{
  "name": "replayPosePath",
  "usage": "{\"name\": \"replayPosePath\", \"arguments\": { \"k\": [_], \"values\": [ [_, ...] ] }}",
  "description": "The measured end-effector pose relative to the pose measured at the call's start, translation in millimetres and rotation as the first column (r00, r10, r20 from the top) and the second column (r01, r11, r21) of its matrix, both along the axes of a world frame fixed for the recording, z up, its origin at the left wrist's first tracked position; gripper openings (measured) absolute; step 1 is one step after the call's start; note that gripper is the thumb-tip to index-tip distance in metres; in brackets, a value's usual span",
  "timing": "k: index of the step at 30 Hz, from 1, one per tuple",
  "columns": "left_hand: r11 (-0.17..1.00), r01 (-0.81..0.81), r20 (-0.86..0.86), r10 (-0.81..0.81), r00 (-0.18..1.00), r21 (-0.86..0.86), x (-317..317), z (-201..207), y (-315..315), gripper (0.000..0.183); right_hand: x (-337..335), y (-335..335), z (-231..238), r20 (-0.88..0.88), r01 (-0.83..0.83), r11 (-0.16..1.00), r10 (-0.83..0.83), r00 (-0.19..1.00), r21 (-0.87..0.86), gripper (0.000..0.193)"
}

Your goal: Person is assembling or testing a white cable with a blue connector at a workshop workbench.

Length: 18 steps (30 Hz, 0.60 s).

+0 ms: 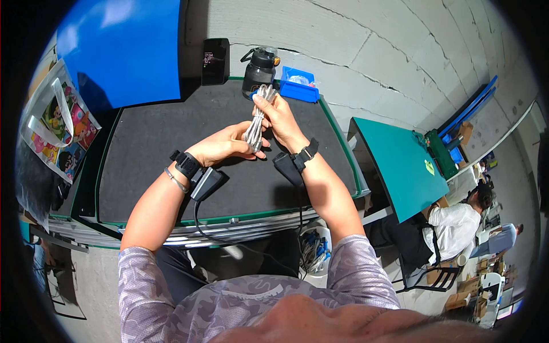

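Cable bundle (258, 118), silvery-grey, in long loops

Whitish cable (253, 136), black mat (154, 137), blue bin (299, 92), camouflage shirt (240, 291)

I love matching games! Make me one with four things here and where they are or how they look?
1. cable bundle
2. small bin
3. drink bottle
4. carrier bag

A. left of the table, colourful
B. dark, with a black lid
C. in the left hand and right hand
D. bright blue

Pairs: 1-C, 2-D, 3-B, 4-A
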<state>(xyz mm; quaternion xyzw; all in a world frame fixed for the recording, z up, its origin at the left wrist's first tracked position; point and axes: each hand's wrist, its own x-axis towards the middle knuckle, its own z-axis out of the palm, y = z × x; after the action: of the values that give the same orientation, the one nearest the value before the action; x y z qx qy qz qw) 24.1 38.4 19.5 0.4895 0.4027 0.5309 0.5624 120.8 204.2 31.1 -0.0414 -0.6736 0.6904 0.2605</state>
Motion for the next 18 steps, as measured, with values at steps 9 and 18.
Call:
{"name": "replayPosePath", "arguments": {
  "k": [9, 18],
  "values": [
    [0.988, -0.145, -0.107, 0.139, 0.985, -0.046, -0.3, -1.9, 4.9, 0.04, -0.5, 8.6, -3.9, -0.02, -0.121, 0.992, 0.121, 0.992, -0.036, 0.033],
    [0.955, -0.278, -0.145, 0.291, 0.946, 0.105, 10.5, 3.4, 4.2, 0.037, 0.4, 10.3, -8.3, -0.058, -0.248, 0.962, 0.256, 0.965, 0.115, 0.033]
  ]
}}
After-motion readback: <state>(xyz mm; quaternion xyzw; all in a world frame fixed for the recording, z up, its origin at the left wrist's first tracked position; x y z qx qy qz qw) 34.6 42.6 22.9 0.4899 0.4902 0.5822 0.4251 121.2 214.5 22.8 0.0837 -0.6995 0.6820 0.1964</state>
